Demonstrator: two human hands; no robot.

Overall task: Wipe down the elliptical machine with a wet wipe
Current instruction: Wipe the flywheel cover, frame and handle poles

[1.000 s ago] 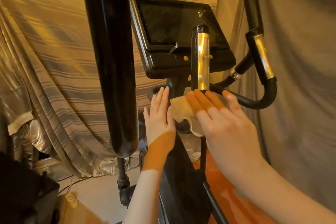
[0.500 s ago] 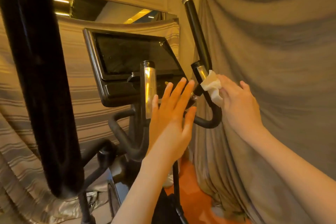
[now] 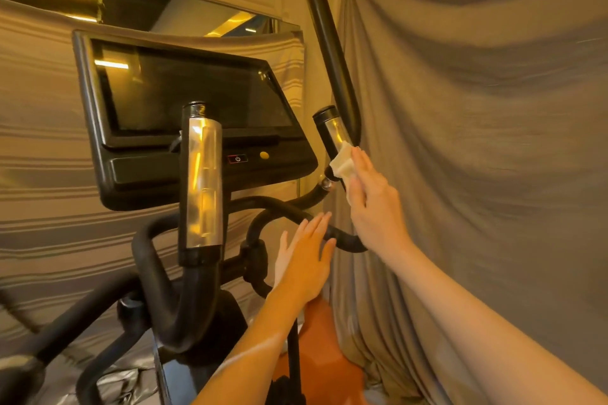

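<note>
Your right hand point(image 3: 371, 204) pinches the folded white wet wipe point(image 3: 342, 164) against the shiny chrome grip point(image 3: 335, 132); left hand point(image 3: 304, 260) hovers flat, holding nothing. With only 1 hand gripping, the wipe could slip off.

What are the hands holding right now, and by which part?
The right hand presses a folded wipe, held at its right edge, against the grip. The left hand holds nothing.
</note>
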